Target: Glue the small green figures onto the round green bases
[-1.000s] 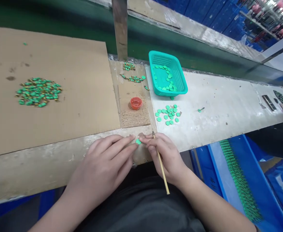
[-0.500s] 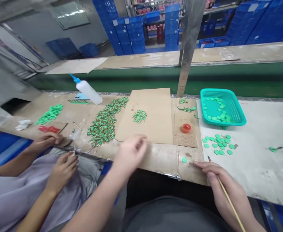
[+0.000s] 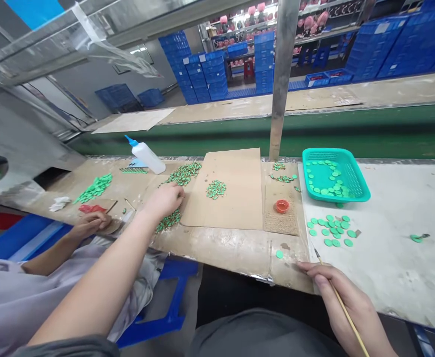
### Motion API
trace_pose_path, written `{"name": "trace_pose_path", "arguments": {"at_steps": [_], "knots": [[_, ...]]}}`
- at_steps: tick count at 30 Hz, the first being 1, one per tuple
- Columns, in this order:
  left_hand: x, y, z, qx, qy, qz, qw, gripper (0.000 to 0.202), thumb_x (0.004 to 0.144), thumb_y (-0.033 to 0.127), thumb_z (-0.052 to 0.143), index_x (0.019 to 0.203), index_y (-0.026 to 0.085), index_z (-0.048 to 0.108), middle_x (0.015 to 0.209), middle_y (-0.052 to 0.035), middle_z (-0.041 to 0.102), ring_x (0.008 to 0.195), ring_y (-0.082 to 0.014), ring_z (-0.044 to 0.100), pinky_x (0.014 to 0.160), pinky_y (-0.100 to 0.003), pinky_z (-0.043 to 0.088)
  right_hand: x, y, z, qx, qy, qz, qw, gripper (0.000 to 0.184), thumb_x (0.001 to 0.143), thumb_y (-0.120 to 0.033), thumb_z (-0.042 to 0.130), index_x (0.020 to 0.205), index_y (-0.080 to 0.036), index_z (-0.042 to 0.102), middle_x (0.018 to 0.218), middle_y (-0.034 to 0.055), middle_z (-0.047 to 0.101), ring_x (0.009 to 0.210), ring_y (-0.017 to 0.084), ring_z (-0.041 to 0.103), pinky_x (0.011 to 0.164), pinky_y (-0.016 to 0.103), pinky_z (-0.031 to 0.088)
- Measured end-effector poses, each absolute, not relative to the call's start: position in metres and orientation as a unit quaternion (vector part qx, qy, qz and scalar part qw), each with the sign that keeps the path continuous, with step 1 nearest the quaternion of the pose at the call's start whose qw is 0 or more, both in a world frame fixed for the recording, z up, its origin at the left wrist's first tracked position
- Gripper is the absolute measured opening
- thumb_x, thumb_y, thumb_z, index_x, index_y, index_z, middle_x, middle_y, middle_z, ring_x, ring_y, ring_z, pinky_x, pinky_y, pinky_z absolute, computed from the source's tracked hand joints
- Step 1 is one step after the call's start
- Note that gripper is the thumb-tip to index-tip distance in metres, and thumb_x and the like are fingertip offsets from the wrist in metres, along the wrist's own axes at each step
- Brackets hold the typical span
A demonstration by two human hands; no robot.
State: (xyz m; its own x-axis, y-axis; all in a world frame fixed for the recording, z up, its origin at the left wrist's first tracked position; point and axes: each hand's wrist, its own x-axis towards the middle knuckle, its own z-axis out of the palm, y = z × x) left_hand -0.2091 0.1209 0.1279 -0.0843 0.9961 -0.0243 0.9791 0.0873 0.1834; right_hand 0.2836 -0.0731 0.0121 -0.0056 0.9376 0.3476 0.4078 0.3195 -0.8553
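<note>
My left hand [image 3: 165,202] is over the big pile of small green-and-gold pieces [image 3: 183,174], its fingers curled down at the pile's right edge. The fingertips are partly hidden, so what they pinch cannot be made out. A thin paintbrush [image 3: 342,305] with a pale wooden handle rests in my right hand [image 3: 346,292], its dark tip pointing up and away. Just left of that hand, a single green disc [image 3: 279,254] lies by the table's front edge. Between my hands a cardboard sheet [image 3: 236,210] bears a smaller heap of green-and-gold pieces [image 3: 216,189].
An orange-red cup [image 3: 282,206] stands on corrugated cardboard [image 3: 280,225]. Green discs [image 3: 336,230] lie before a teal basket [image 3: 362,191] holding more discs. A white blue-capped bottle [image 3: 148,157] leans at the back left. A co-worker's hand [image 3: 91,223] is at far left.
My left hand has moved left and away from me, from the cardboard's front edge to the big pile. My right hand keeps the paintbrush in nearly the same place. The view has tilted up.
</note>
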Motion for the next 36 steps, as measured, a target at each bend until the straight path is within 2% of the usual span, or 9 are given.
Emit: {"name": "trace_pose_path", "arguments": {"at_steps": [5,8,11,14,19,26,31,34,36], "knots": [[-0.159,0.088,0.136,0.705,0.665,0.191,0.154,0.053,0.116,0.07,0.057,0.099,0.022,0.072,0.1,-0.0061,0.077,0.1,-0.0247,0.078,0.096,-0.043,0.069,0.282,-0.069,0.039,-0.527,-0.647,0.276,0.478,0.027,0.122,-0.037,0.063,0.111,-0.03,0.087,0.113,0.0065,0.095,0.104,0.027,0.094,0.095,0.037,0.079],[-0.088,0.047,0.126,0.733,0.577,0.211,0.292,0.055,0.109,0.077,0.063,0.117,0.025,0.079,0.1,-0.0064,0.083,0.092,-0.0235,0.083,0.083,-0.036,0.072,0.269,-0.062,0.069,-0.513,-0.639,0.325,0.472,0.028,0.119,-0.033,0.065,0.101,-0.026,0.085,0.094,0.0052,0.091,0.085,0.023,0.089,0.081,0.033,0.074],[-0.023,0.009,0.122,0.686,0.494,0.262,0.465,0.041,0.105,0.063,0.081,0.121,0.025,0.081,0.091,-0.0053,0.081,0.079,-0.02,0.08,0.068,-0.028,0.067,0.253,-0.053,0.093,-0.469,-0.601,0.472,0.443,0.02,0.114,-0.032,0.07,0.102,-0.023,0.084,0.09,0.0037,0.089,0.078,0.019,0.084,0.074,0.029,0.069],[0.01,-0.006,0.123,0.661,0.445,0.285,0.532,0.031,0.1,0.051,0.09,0.115,0.025,0.082,0.086,-0.0047,0.08,0.076,-0.0197,0.08,0.067,-0.026,0.069,0.244,-0.046,0.103,-0.454,-0.574,0.532,0.426,0.016,0.107,-0.032,0.079,0.094,-0.023,0.08,0.078,-0.0015,0.079,0.065,0.014,0.069,0.061,0.024,0.056],[0.016,-0.007,0.116,0.66,0.434,0.318,0.524,0.029,0.096,0.047,0.097,0.112,0.027,0.085,0.097,-0.0074,0.086,0.088,-0.0226,0.086,0.08,-0.029,0.076,0.244,-0.048,0.099,-0.461,-0.543,0.539,0.449,0.021,0.107,-0.028,0.075,0.086,-0.023,0.073,0.079,-0.0016,0.077,0.069,0.013,0.067,0.066,0.024,0.055],[0.035,-0.028,0.092,0.639,0.432,0.445,0.455,0.022,0.099,0.052,0.098,0.095,0.032,0.093,0.09,-0.0037,0.086,0.081,-0.0176,0.085,0.074,-0.021,0.072,0.241,-0.062,0.084,-0.434,-0.426,0.621,0.494,0.037,0.113,-0.052,0.079,0.093,-0.023,0.071,0.077,-0.0009,0.076,0.072,0.015,0.07,0.072,0.028,0.063],[0.05,-0.037,0.079,0.579,0.444,0.468,0.5,0.029,0.096,0.064,0.099,0.097,0.036,0.096,0.09,-0.0022,0.087,0.068,-0.0131,0.079,0.066,-0.019,0.068,0.238,-0.068,0.076,-0.423,-0.414,0.623,0.51,0.034,0.118,-0.048,0.073,0.095,-0.024,0.068,0.079,-0.0013,0.077,0.074,0.015,0.076,0.076,0.028,0.067],[0.041,-0.03,0.073,0.594,0.466,0.459,0.468,0.032,0.098,0.065,0.097,0.096,0.033,0.096,0.085,-0.0024,0.085,0.068,-0.0145,0.079,0.067,-0.021,0.069,0.254,-0.064,0.067,-0.443,-0.531,0.535,0.486,0.011,0.118,-0.033,0.069,0.114,-0.023,0.074,0.097,0.0038,0.088,0.089,0.019,0.086,0.086,0.034,0.074],[0.029,-0.019,0.07,0.61,0.505,0.437,0.427,0.04,0.1,0.069,0.093,0.094,0.03,0.094,0.084,-0.0029,0.085,0.07,-0.0165,0.079,0.067,-0.024,0.069,0.273,-0.058,0.063,-0.45,-0.651,0.411,0.453,0.031,0.115,-0.017,0.062,0.144,-0.022,0.072,0.128,0.0129,0.092,0.119,0.026,0.089,0.108,0.048,0.075]]}}
